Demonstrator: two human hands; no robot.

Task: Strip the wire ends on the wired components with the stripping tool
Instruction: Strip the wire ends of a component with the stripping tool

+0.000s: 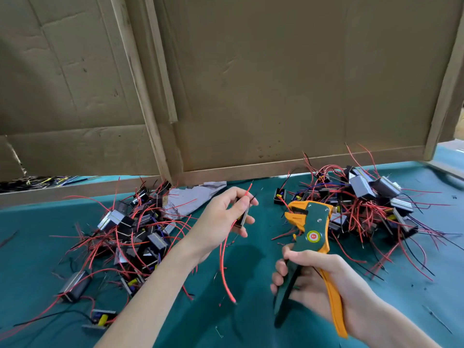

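My left hand [226, 214] holds a small dark wired component [241, 217] above the teal table, thumb and fingers pinching its red and black wire ends [248, 193], which point up and right. A long red wire [226, 270] hangs from it toward the table. My right hand [313, 280] grips the handles of the green and orange stripping tool [312, 229]. The tool's jaws [295, 214] point left toward the wire ends and stand a short way to their right, apart from them.
A pile of wired components [135, 234] lies at the left and another pile [364, 209] at the right on the teal table [251, 322]. A cardboard wall [276, 84] closes the back. Crumpled grey paper [193, 197] lies behind my left hand. Wire scraps dot the table.
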